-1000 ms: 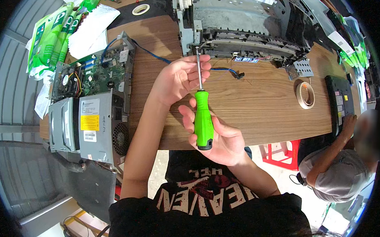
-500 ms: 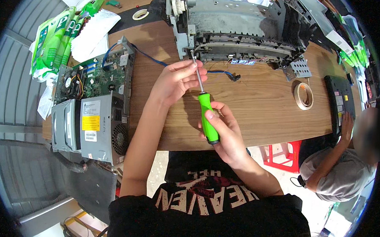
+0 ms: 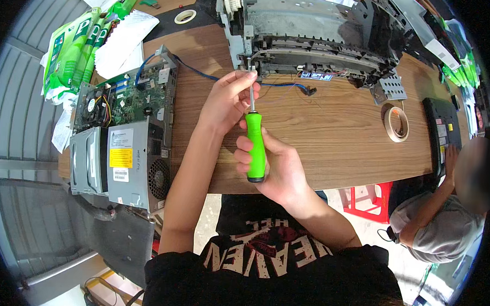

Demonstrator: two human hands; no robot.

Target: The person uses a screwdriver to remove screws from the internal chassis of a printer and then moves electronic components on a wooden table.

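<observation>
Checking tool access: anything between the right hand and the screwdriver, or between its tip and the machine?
No, nothing visible. The right hand grips the screwdriver, whose shaft points at the near left corner of the machine; whether they touch is too small to tell. The left hand pinches the shaft, hiding part.

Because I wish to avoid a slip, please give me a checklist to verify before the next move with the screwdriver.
1. Right hand around the screwdriver: ok.
2. Left hand at the shaft: ok.
3. Tip properly seated at the machine: cannot tell, too small.
4. Blue cable away from left hand: not ok, it passes behind.
5. Right-side tape roll away from both hands: ok.
</observation>
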